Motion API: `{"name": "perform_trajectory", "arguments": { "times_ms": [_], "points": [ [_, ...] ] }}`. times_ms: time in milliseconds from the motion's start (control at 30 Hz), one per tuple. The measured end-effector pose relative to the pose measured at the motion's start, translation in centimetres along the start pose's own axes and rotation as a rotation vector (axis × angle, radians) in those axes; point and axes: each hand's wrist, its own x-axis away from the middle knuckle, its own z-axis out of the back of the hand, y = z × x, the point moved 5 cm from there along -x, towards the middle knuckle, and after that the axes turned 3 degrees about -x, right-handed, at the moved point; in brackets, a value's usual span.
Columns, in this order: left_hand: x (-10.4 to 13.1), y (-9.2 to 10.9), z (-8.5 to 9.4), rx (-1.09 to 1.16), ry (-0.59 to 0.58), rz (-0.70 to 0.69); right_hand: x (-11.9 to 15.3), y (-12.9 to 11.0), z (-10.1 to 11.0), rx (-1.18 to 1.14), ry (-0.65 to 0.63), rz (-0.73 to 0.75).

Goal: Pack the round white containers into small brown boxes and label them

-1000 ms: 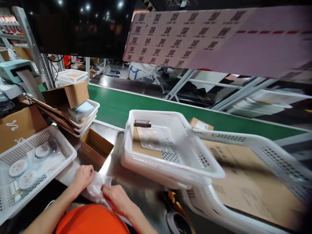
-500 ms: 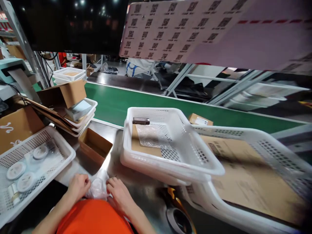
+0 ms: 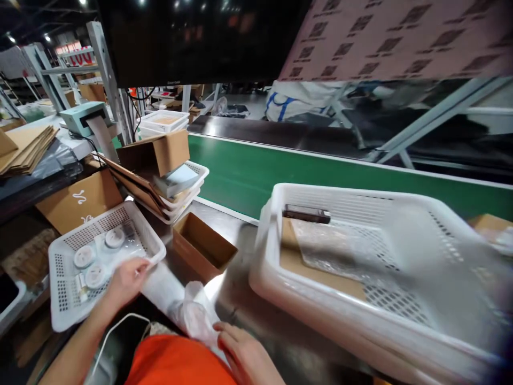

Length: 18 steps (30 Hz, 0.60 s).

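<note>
A crumpled clear plastic wrap (image 3: pixel 195 316) lies on the metal table at the front edge, by the orange garment. My right hand (image 3: pixel 240 342) touches its right side with curled fingers, closed on it. My left hand (image 3: pixel 130 278) is raised at the near right rim of the left white basket (image 3: pixel 64 315), its fingers pinched; whatever they may hold is too small to make out. Inside that basket lie several round white-lidded items (image 3: pixel 95 276) in clear plastic. Just behind the wrap stands an open brown box (image 3: pixel 204 247), with nothing visible inside.
A large white basket (image 3: pixel 320 299) on the right holds cardboard, bubble wrap and a dark small box (image 3: pixel 306 214). Behind runs a green conveyor belt (image 3: pixel 240 168). Stacked trays with cardboard (image 3: pixel 172 147) stand at back left, near a label printer (image 3: pixel 85 118).
The view has turned left. My left hand has left the plastic wrap and moved left to the basket rim. My right hand stays at the wrap, which now looks more stretched out.
</note>
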Motion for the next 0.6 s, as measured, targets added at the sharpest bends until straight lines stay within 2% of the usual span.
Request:
{"name": "perform_trajectory", "arguments": {
  "times_ms": [67,100,167,233,333,433,533,600],
  "points": [
    [-0.6,-4.9,3.8,-0.126,0.066,0.067,-0.1,-0.2,-0.2,0.006,-0.051,-0.024],
    [-0.7,-7.4,5.0,-0.184,0.052,0.102,-0.1,-0.3,-0.1,0.014,-0.080,-0.037],
    [-0.8,-11.7,6.0,-0.280,0.013,0.162,-0.3,-0.4,0.4,0.024,-0.102,-0.059],
    [-0.6,-14.8,5.7,-0.346,-0.002,0.193,-0.6,-0.7,1.1,0.016,-0.102,-0.056],
    [-0.7,-17.1,4.4,-0.414,0.006,0.221,-0.7,-1.2,1.7,0.021,-0.126,-0.058],
    [-1.0,-18.2,3.6,-0.430,-0.020,0.221,-0.5,-1.9,1.6,0.023,-0.136,-0.070],
    [-1.3,-19.1,3.5,-0.392,-0.056,0.200,-0.1,-2.5,1.4,0.035,-0.080,-0.068],
    [-1.5,-20.1,4.1,-0.336,-0.071,0.187,0.1,-2.7,1.3,0.069,-0.039,-0.082]
  ]
}}
